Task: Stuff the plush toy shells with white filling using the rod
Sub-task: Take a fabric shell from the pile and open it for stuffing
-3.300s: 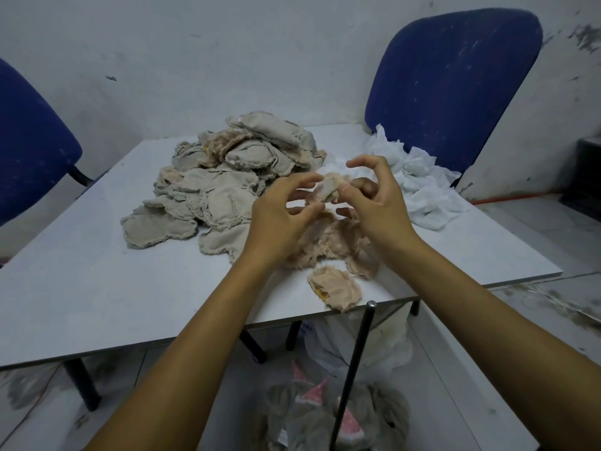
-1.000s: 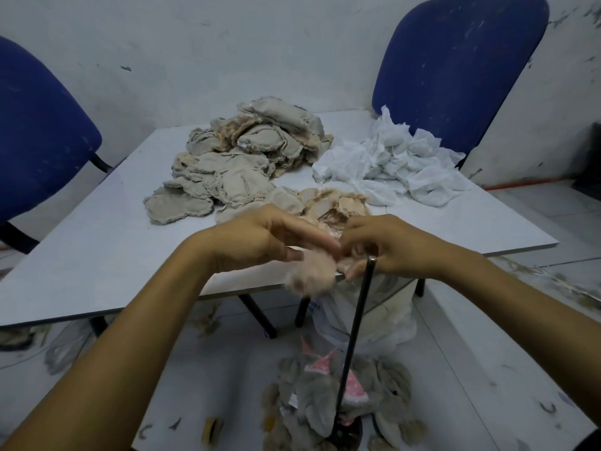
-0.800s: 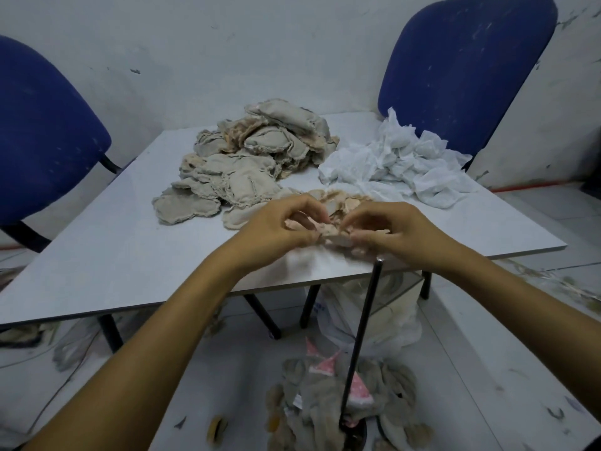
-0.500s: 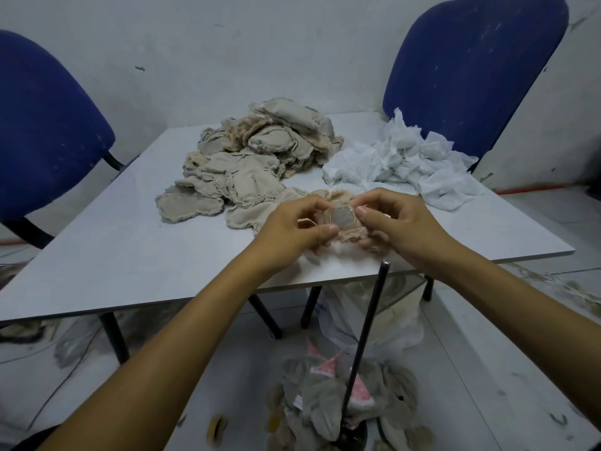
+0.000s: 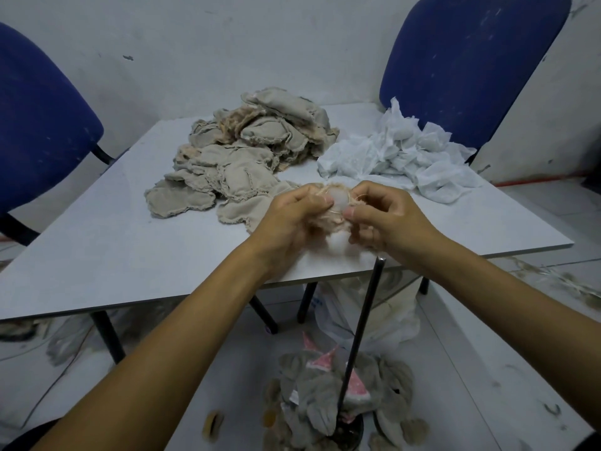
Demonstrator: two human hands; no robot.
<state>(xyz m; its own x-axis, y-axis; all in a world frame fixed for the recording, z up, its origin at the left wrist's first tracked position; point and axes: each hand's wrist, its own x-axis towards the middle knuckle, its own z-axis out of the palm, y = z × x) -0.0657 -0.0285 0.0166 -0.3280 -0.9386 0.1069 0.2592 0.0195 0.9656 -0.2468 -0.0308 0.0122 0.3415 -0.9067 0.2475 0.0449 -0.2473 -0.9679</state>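
Observation:
My left hand (image 5: 292, 219) and my right hand (image 5: 387, 216) together pinch a small beige plush shell (image 5: 331, 219) above the table's near edge. A round white pad of filling (image 5: 338, 198) shows in the shell's open mouth between my thumbs. The black rod (image 5: 361, 333) stands upright from a base on the floor, its tip just below my right hand and untouched. A heap of flat beige shells (image 5: 247, 151) lies mid-table. White filling pieces (image 5: 400, 154) are piled at the back right.
The grey table (image 5: 113, 242) bears the piles. Blue chairs stand at the far left (image 5: 35, 125) and back right (image 5: 468, 60). On the floor, grey plush pieces with pink ears (image 5: 328, 392) surround the rod's base; a white plastic bag (image 5: 370, 314) sits under the table.
Both hands rose from below the table edge, near the rod's tip, to above the table. The shell's mouth now faces me with white filling showing inside.

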